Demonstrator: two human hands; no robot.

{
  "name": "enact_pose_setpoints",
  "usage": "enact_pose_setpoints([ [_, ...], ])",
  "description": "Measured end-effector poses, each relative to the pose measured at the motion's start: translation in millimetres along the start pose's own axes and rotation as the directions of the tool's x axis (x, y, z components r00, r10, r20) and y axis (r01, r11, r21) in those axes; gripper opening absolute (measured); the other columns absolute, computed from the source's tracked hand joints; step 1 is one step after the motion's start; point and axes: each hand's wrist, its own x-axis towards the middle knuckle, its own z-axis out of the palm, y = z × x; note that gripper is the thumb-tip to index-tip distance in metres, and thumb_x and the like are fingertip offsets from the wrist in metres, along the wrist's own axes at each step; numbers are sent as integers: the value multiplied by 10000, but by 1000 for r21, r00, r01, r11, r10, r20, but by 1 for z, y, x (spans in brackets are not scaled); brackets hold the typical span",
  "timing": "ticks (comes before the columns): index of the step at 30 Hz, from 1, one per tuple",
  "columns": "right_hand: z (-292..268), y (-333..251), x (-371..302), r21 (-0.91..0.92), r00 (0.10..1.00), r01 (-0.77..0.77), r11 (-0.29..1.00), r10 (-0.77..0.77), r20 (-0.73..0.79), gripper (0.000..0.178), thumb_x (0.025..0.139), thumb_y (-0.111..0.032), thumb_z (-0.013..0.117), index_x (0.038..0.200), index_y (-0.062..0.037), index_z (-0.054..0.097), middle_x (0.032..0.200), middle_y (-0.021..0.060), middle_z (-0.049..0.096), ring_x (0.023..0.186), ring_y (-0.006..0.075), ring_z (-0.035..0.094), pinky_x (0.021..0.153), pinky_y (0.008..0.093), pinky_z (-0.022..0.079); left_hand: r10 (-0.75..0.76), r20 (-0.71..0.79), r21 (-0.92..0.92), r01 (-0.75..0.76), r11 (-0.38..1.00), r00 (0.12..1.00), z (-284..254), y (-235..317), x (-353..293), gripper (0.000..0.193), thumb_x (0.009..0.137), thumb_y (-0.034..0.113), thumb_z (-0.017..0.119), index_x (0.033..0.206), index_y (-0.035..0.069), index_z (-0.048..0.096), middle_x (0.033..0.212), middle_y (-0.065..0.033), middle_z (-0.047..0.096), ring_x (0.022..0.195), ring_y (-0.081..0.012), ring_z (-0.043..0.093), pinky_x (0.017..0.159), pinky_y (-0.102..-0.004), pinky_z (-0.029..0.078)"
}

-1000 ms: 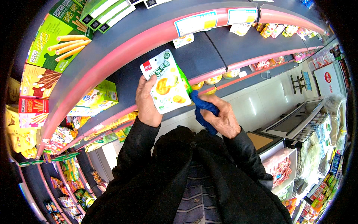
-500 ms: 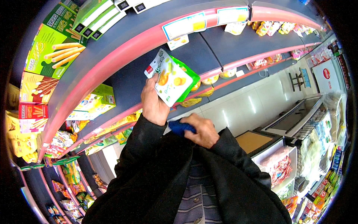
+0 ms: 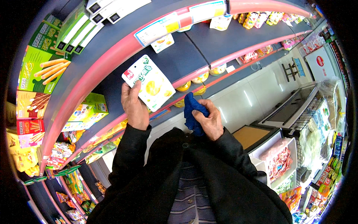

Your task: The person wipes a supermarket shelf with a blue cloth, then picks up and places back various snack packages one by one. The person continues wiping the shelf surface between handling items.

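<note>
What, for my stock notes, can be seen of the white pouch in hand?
The white pouch is roughly rectangular and looks like smooth film. Its front, facing the camera, bears a red corner patch, green lettering and round yellow pictures. Held tilted before dark shelving, it is gripped near its left edge by the left hand, thumb on its front.

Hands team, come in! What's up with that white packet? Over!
Left hand holds white packet, tilted, printed face toward camera. Right hand grips crumpled blue cloth, clear of packet. Only left hand overlaps packet.
</note>
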Motion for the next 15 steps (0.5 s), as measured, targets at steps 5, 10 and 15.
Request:
enact_pose_setpoints([
  [5, -8, 4, -2, -7, 999, 13, 1000, -14, -34, 307, 918, -107, 673, 1174, 25, 568, 913, 94, 661, 770, 137, 644, 669, 294, 557, 21, 72, 128, -30, 991, 997, 12, -3, 6, 153, 978, 112, 645, 1071, -2, 604, 1069, -88, 683, 955, -116, 659, 897, -295, 512],
  [10, -21, 2, -5, 75, 997, -69, 995, 72, -42, 318, 912, -64, 671, 1195, 26, 559, 987, 108, 674, 837, 164, 672, 744, 314, 578, 61, 107, 241, -85, 967, 992, 23, -17, 20, 183, 974, 127, 660, 1092, -9, 631, 1066, -87, 699, 957, -97, 648, 907, -270, 482],
  [15, -34, 0, -9, 71, 993, -70, 995, 76, -93, 305, 910, -59, 666, 1187, 25, 568, 981, 104, 675, 836, 162, 670, 750, 314, 578, 31, 153, 290, -74, 954, 988, 36, -27, 28, 210, 985, 102, 645, 1157, -13, 613, 1111, -79, 680, 1038, -118, 622, 966, -284, 451],
])
